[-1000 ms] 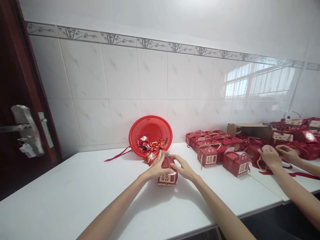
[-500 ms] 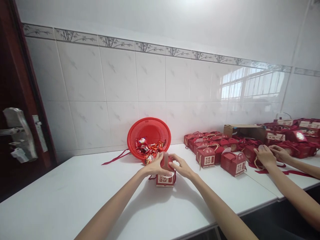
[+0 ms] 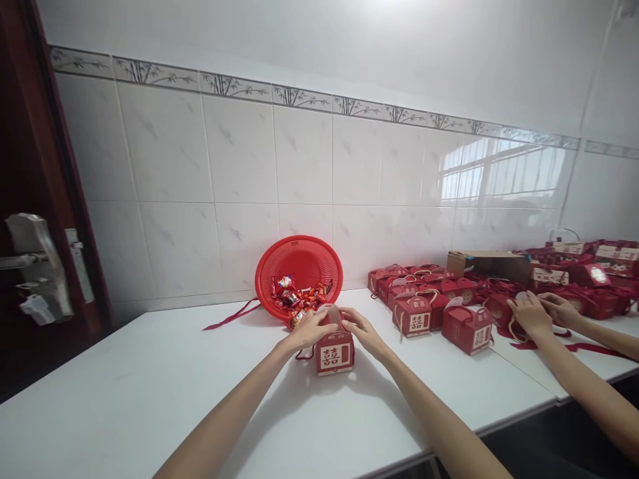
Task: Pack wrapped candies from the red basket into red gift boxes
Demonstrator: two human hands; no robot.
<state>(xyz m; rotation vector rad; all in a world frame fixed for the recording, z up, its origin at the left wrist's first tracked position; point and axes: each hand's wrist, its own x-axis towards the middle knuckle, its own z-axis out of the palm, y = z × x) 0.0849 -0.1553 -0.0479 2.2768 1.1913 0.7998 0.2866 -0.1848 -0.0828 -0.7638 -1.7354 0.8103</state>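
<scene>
A small red gift box point(image 3: 335, 356) with a white printed front panel stands upright on the white table point(image 3: 150, 379). My left hand point(image 3: 312, 330) grips its top from the left, thumb across the upper flap. From the other side my right hand point(image 3: 360, 330) holds the top right edge with bent fingers. A dark red cord hangs at the box's left side. Directly behind the hands, a red plastic basket point(image 3: 299, 249) leans tilted against the wall, with wrapped candies point(image 3: 294, 296) in its lower part.
Finished-looking red boxes point(image 3: 413, 314) stand in rows to the right, with one box point(image 3: 468, 327) in front. A co-worker's hands point(image 3: 536, 314) handle another red box at far right. Beside them is an open cardboard carton point(image 3: 489, 266). A dark red ribbon point(image 3: 232, 316) lies left of the basket.
My left thumb and fingers have shifted up toward the box's top, uncovering more of its front. The upper flaps now sit closer together. The camera view has shifted slightly.
</scene>
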